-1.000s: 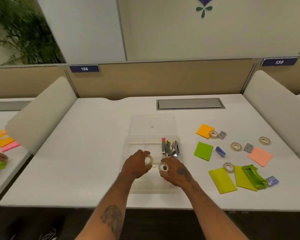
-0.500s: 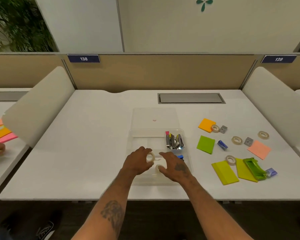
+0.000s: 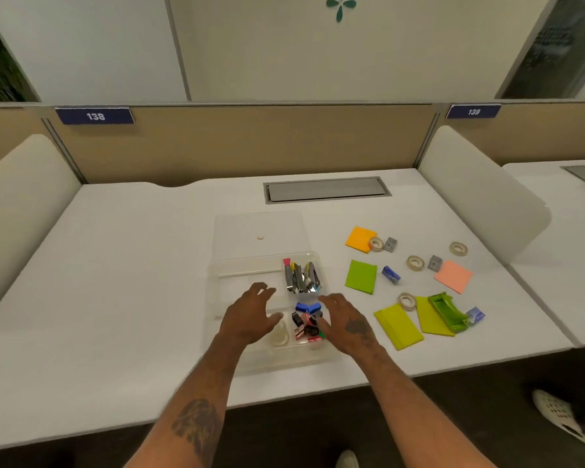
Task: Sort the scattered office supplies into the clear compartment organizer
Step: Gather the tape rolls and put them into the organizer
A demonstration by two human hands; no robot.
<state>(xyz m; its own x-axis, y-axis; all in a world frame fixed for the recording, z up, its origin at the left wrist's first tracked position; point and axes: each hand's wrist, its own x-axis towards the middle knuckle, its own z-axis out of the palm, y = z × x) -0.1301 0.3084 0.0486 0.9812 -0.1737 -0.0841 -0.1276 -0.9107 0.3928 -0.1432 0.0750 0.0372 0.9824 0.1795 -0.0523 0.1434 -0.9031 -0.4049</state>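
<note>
organizer [image 3: 267, 361], clear, desk centre. tape rolls [image 3: 279, 336] now dropped in its near-left compartment, no longer held. left hand [image 3: 250, 315], right hand [image 3: 347, 320] above organizer, fingers spread, empty. four rolls [image 3: 415, 263], sticky notes [image 3: 361, 276] remain right of organizer.

Both hands hover open over the clear organizer [image 3: 217, 275]: left hand [image 3: 250, 315] above its near-left part, right hand [image 3: 347, 324] at its near-right edge. Two tape rolls [image 3: 279, 334] lie inside, beside colourful binder clips [image 3: 307, 322].
</note>
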